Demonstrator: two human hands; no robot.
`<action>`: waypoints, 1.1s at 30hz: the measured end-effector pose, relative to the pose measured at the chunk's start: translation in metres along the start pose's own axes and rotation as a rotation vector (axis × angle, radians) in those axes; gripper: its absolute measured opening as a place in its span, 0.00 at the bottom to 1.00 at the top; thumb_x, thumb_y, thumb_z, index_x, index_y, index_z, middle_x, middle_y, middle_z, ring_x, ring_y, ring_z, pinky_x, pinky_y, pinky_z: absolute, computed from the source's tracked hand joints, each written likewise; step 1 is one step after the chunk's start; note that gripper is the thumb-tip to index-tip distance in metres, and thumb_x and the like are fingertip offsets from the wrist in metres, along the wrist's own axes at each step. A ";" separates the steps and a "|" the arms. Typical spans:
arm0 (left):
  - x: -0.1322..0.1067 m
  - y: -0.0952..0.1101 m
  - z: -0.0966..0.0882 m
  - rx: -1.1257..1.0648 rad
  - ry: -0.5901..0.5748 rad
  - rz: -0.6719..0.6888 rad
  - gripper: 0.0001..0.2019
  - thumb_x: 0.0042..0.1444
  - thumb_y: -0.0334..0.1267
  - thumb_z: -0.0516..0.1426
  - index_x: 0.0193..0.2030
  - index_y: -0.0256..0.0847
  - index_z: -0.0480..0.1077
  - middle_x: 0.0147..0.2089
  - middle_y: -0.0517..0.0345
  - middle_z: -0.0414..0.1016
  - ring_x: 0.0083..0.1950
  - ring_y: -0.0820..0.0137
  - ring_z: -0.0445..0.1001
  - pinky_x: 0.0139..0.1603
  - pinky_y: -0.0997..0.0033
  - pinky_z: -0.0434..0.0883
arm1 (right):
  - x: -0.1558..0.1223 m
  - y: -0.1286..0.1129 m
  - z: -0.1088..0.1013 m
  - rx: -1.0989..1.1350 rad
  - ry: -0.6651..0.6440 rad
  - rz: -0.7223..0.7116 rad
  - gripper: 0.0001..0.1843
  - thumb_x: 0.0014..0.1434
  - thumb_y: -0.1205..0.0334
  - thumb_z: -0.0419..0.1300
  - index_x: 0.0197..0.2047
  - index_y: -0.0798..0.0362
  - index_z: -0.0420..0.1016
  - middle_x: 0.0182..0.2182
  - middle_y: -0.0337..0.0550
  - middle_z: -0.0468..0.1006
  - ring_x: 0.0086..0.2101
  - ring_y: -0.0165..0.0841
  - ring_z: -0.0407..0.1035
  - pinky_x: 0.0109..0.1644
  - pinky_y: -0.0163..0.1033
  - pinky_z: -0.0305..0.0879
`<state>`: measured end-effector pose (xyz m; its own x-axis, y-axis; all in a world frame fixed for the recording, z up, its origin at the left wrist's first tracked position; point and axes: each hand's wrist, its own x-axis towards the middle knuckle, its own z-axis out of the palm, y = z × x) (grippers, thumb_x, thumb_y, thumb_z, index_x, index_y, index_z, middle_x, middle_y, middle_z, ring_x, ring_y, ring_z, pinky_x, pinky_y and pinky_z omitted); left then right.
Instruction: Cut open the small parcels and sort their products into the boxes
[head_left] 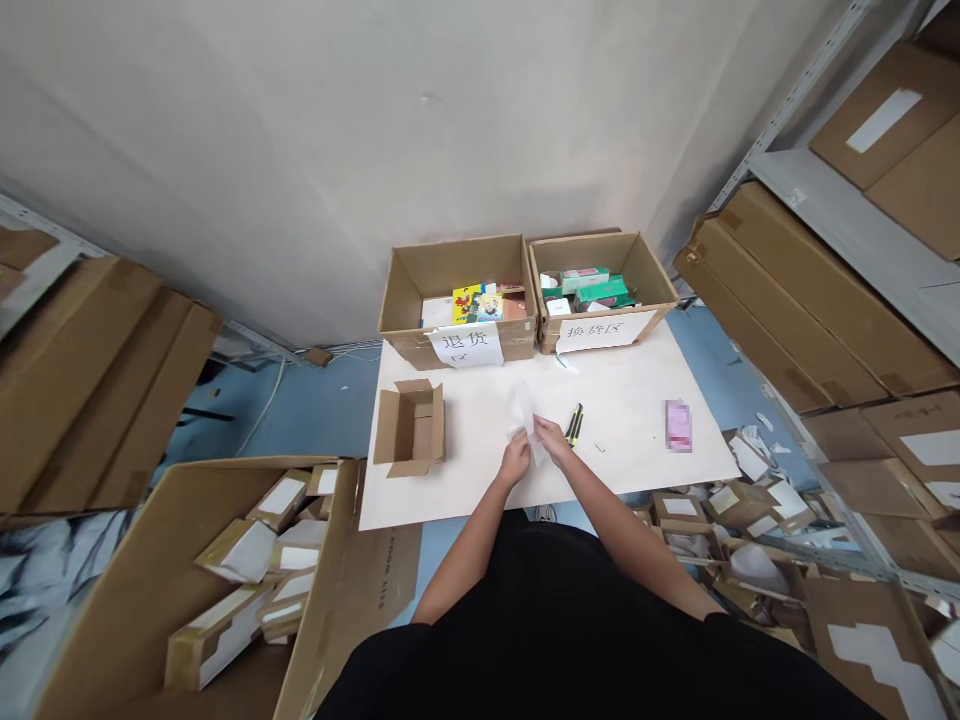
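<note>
Left hand and right hand close together over the desk, each pinching a thin translucent wrap held between them. Step in hand, as judged: handling or opening out this wrap; next move seems to call for a light, even two-handed grip, lest it crumple. Wrap filmy, crinkled, pale. To its left, an open carton: stiff brown cardboard, boxy, flaps splayed. Just beside the right hand, a slim black-and-yellow cutter; desk top smooth, off-white
</note>
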<state>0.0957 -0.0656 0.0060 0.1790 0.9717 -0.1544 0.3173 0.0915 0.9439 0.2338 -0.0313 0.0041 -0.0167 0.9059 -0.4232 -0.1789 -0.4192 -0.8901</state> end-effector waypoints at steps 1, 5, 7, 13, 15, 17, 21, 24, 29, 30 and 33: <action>-0.007 0.009 -0.002 0.004 0.021 0.022 0.19 0.58 0.33 0.59 0.56 0.44 0.80 0.63 0.49 0.79 0.70 0.55 0.71 0.73 0.48 0.64 | -0.005 -0.008 0.008 0.036 0.007 -0.010 0.30 0.45 0.41 0.72 0.47 0.50 0.85 0.47 0.47 0.86 0.50 0.42 0.78 0.61 0.51 0.71; -0.041 0.036 -0.029 0.063 0.032 0.061 0.17 0.60 0.38 0.61 0.55 0.42 0.82 0.50 0.50 0.86 0.52 0.57 0.82 0.62 0.52 0.74 | -0.023 -0.032 0.037 0.136 0.106 -0.011 0.24 0.40 0.49 0.75 0.39 0.53 0.84 0.34 0.43 0.85 0.35 0.37 0.77 0.43 0.42 0.73; -0.054 0.042 -0.061 0.072 0.050 0.090 0.16 0.62 0.41 0.60 0.54 0.43 0.82 0.49 0.50 0.86 0.50 0.59 0.83 0.59 0.56 0.76 | -0.030 -0.040 0.049 0.161 0.145 -0.013 0.22 0.38 0.51 0.75 0.36 0.54 0.82 0.29 0.40 0.83 0.31 0.35 0.75 0.38 0.39 0.71; -0.061 0.023 -0.215 0.427 0.413 -0.078 0.18 0.65 0.40 0.56 0.58 0.42 0.79 0.59 0.49 0.82 0.62 0.57 0.77 0.66 0.55 0.73 | -0.057 -0.051 0.085 0.108 0.124 -0.064 0.21 0.37 0.52 0.75 0.34 0.54 0.81 0.29 0.41 0.82 0.30 0.36 0.75 0.36 0.39 0.70; -0.056 0.004 -0.256 0.647 0.380 -0.180 0.21 0.62 0.40 0.59 0.61 0.40 0.77 0.68 0.46 0.74 0.74 0.52 0.65 0.75 0.52 0.63 | -0.066 -0.050 0.098 0.086 0.110 -0.078 0.21 0.38 0.52 0.74 0.35 0.53 0.80 0.29 0.41 0.83 0.30 0.36 0.75 0.35 0.39 0.70; -0.056 -0.019 -0.277 0.788 0.291 -0.317 0.28 0.59 0.45 0.63 0.65 0.39 0.74 0.77 0.43 0.61 0.81 0.46 0.47 0.78 0.47 0.55 | -0.072 -0.048 0.111 0.047 0.110 -0.106 0.19 0.40 0.52 0.74 0.33 0.53 0.80 0.28 0.41 0.82 0.29 0.35 0.74 0.35 0.38 0.70; -0.072 -0.067 -0.266 0.799 0.113 -0.478 0.38 0.57 0.61 0.62 0.68 0.39 0.71 0.83 0.42 0.43 0.82 0.40 0.43 0.75 0.44 0.58 | -0.069 -0.041 0.151 -0.082 0.144 -0.189 0.17 0.42 0.51 0.72 0.32 0.53 0.80 0.27 0.38 0.79 0.29 0.33 0.70 0.36 0.37 0.69; -0.090 -0.086 -0.233 0.782 0.146 -0.434 0.39 0.59 0.67 0.57 0.67 0.40 0.73 0.84 0.43 0.40 0.81 0.40 0.45 0.72 0.46 0.63 | -0.055 -0.033 0.193 -0.131 0.146 -0.261 0.18 0.45 0.49 0.70 0.35 0.52 0.78 0.29 0.39 0.79 0.30 0.34 0.70 0.37 0.38 0.69; -0.110 -0.084 -0.187 0.822 0.191 -0.346 0.31 0.59 0.64 0.60 0.60 0.43 0.79 0.80 0.43 0.52 0.79 0.41 0.52 0.69 0.47 0.66 | -0.028 -0.007 0.248 -0.539 0.194 -0.399 0.13 0.56 0.51 0.61 0.38 0.51 0.76 0.34 0.42 0.80 0.35 0.37 0.72 0.43 0.40 0.71; -0.112 -0.081 -0.182 0.826 0.199 -0.345 0.31 0.60 0.63 0.60 0.60 0.43 0.79 0.79 0.42 0.55 0.78 0.41 0.52 0.69 0.46 0.65 | -0.024 -0.001 0.253 -0.703 0.160 -0.401 0.11 0.58 0.53 0.60 0.37 0.51 0.77 0.35 0.45 0.81 0.37 0.38 0.73 0.45 0.41 0.71; -0.115 -0.077 -0.174 0.830 0.201 -0.344 0.27 0.61 0.59 0.61 0.58 0.42 0.80 0.74 0.39 0.62 0.78 0.40 0.52 0.69 0.44 0.64 | -0.018 0.018 0.257 -1.144 -0.056 -0.374 0.07 0.58 0.60 0.62 0.34 0.55 0.79 0.36 0.53 0.83 0.42 0.43 0.76 0.50 0.44 0.70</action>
<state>-0.1116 -0.1464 0.0015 -0.1893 0.9466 -0.2609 0.9035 0.2720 0.3312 -0.0214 -0.0397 0.0396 -0.1972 0.9724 -0.1247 0.7938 0.0838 -0.6023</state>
